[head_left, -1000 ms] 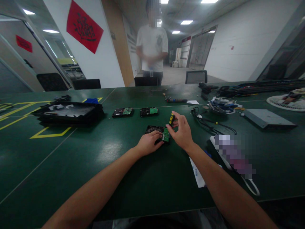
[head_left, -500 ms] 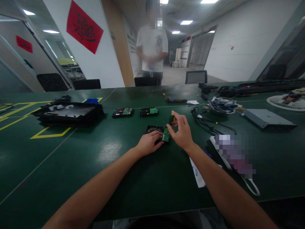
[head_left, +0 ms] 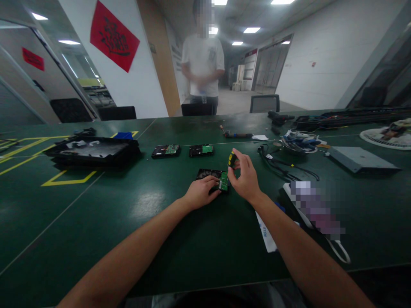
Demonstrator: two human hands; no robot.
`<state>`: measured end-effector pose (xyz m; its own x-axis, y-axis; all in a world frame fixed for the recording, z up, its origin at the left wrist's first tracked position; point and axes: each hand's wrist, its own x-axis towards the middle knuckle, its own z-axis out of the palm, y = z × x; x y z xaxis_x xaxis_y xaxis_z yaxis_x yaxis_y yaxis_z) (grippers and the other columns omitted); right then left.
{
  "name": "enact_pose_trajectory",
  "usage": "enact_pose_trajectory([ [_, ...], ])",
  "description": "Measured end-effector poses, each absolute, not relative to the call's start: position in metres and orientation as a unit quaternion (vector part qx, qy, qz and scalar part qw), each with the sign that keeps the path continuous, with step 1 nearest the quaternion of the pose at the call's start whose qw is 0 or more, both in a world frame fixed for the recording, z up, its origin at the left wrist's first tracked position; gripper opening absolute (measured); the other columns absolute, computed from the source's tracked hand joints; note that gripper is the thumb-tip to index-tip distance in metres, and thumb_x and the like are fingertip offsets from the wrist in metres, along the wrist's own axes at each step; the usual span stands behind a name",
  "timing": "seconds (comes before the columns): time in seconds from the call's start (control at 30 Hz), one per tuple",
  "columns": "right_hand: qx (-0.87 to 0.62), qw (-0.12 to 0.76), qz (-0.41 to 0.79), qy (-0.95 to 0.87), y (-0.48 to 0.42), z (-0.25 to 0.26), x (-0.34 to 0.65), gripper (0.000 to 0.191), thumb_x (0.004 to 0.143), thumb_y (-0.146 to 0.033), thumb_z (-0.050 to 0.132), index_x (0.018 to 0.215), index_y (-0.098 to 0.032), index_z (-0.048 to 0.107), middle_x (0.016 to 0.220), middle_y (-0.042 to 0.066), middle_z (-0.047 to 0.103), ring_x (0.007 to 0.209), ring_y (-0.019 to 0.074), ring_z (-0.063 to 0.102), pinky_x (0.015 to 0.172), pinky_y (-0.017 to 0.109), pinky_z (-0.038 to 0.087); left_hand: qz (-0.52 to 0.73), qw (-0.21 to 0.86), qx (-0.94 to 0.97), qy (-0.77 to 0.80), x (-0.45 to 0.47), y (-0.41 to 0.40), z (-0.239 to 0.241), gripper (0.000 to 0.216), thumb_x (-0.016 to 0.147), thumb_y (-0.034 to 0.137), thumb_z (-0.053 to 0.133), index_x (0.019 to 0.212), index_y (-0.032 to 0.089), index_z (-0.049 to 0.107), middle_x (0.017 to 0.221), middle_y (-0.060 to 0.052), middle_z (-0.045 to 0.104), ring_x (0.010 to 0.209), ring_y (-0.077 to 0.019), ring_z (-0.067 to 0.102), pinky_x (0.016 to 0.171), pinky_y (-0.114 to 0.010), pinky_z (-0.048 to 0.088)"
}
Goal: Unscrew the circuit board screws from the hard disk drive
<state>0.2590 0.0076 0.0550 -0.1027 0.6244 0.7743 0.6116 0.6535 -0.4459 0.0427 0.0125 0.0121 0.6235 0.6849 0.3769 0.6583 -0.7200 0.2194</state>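
Observation:
A hard drive (head_left: 224, 181) with a green circuit board lies on the table in front of me. My left hand (head_left: 201, 191) rests on its left and near side, fingers over the top and thumb along the near edge. Just right of the drive, my right hand (head_left: 244, 176) is closed around a small screwdriver with a yellow-and-black handle (head_left: 231, 159), held upright. The screwdriver's lower end is hard to see at the drive's right edge, so I cannot tell whether it touches. Two more hard drives, one at left (head_left: 165, 151) and one nearer the middle (head_left: 201, 150), lie farther back.
Stacked black trays (head_left: 93, 149) stand at left. Behind my right hand lie black cables (head_left: 282, 168), a bundle of wires (head_left: 298, 141) and a grey metal box (head_left: 362, 159). White packaging (head_left: 267, 235) lies beneath my right forearm. A person (head_left: 204, 64) stands across the table.
The screwdriver's handle has swung up from mostly behind my right fingers to upright in plain view, and the fingers have shifted on it. My left hand stays on the hard drive.

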Motion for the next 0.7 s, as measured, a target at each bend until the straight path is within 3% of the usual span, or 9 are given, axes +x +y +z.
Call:
enact_pose_trajectory([
  [0.17,-0.422,0.527,-0.002,-0.737,0.0076,0.0553,0.259,0.062,0.091,-0.022,0.063,0.148,-0.03,0.042,0.118,0.009,0.054,0.085,0.0197,0.061,0.076,0.04,0.061,0.224,0.034,0.901,0.37,0.0426,0.0127,0.0126,0.026,0.095,0.037,0.066,0.115,0.02,0.07,0.129,-0.008,0.068,0.109,-0.024,0.07,0.096,-0.039,0.06],
  [0.3,-0.419,0.522,0.002,-0.743,0.0073,0.0555,0.2588,0.063,0.092,-0.018,0.059,0.15,-0.028,0.039,0.124,0.011,0.054,0.09,0.021,0.063,0.086,0.044,0.061,0.227,0.033,0.901,0.369,0.0423,0.0133,0.0116,0.026,0.095,0.038,0.066,0.114,0.02,0.07,0.129,-0.008,0.068,0.108,-0.024,0.071,0.095,-0.039,0.06],
  [0.5,-0.424,0.539,0.004,-0.728,0.0086,0.0537,0.2587,0.062,0.091,-0.022,0.063,0.148,-0.029,0.04,0.122,0.01,0.053,0.084,0.0193,0.064,0.076,0.041,0.063,0.228,0.034,0.902,0.365,0.0418,0.0139,0.0102,0.026,0.096,0.038,0.065,0.114,0.02,0.07,0.129,-0.007,0.068,0.109,-0.0236,0.07,0.097,-0.038,0.06],
  [0.7,-0.42,0.537,0.008,-0.731,0.0097,0.052,0.2588,0.063,0.092,-0.02,0.061,0.15,-0.028,0.038,0.123,0.011,0.055,0.091,0.0219,0.066,0.086,0.046,0.063,0.228,0.036,0.902,0.364,0.0418,0.0135,0.0105,0.025,0.095,0.037,0.066,0.114,0.021,0.07,0.13,-0.007,0.068,0.109,-0.0234,0.071,0.098,-0.039,0.059],
])
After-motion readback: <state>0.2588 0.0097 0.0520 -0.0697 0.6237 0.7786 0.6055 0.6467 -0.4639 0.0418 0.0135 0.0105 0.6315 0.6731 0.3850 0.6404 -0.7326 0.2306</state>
